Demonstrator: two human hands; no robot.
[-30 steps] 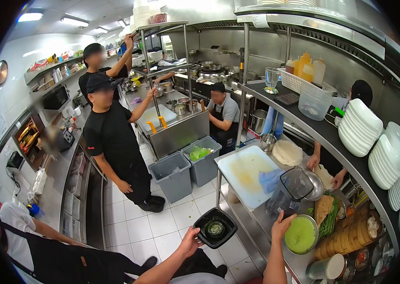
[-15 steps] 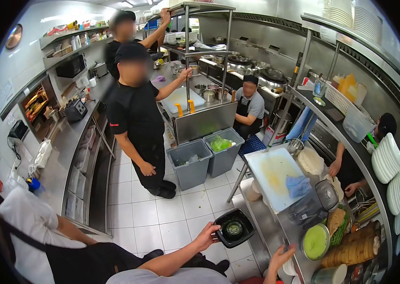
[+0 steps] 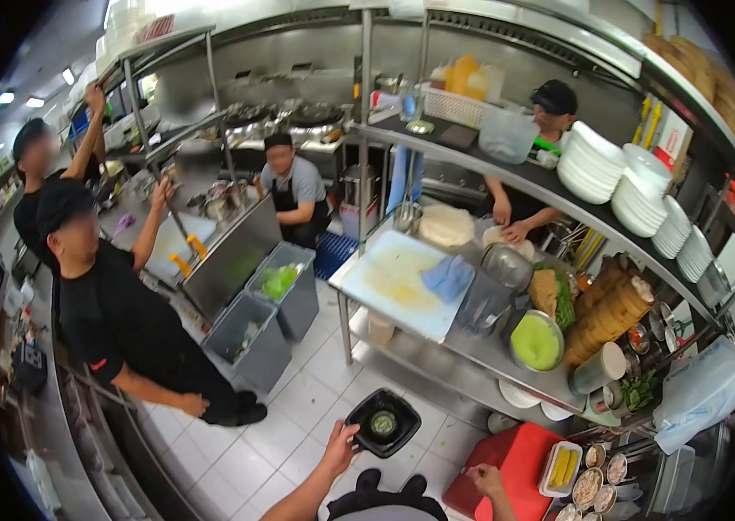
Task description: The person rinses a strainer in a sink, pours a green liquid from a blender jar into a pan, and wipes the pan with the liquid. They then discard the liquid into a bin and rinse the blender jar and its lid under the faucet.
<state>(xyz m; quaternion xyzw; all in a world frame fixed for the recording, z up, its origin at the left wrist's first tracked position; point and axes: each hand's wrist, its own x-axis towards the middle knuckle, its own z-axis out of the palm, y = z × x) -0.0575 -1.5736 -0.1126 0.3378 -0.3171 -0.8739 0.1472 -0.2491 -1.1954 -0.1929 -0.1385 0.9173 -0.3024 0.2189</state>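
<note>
My left hand (image 3: 341,446) grips the near-left edge of a black square container (image 3: 395,410) with rounded corners. Green residue marks the round bottom inside it, and it is held over the tiled floor. My right hand (image 3: 486,478) is empty with loosely bent fingers, in front of a red box (image 3: 499,458). Up and to the right of the container, a metal bowl of bright green purée (image 3: 536,339) stands on the steel counter. A clear plastic jug (image 3: 482,304) is beside that bowl.
A white cutting board (image 3: 402,282) with a blue cloth (image 3: 448,277) lies on the counter. Bamboo steamers (image 3: 615,314) stand to the right. Grey bins (image 3: 250,352) and a standing co-worker (image 3: 124,321) are at left. Another person's hands (image 3: 511,221) work behind the counter. Stacked plates (image 3: 592,165) line the shelf.
The view has swung right, bringing the red box and food tubs into sight. My left hand still holds the black container. My right hand has moved away from the counter edge, its fingers less spread.
</note>
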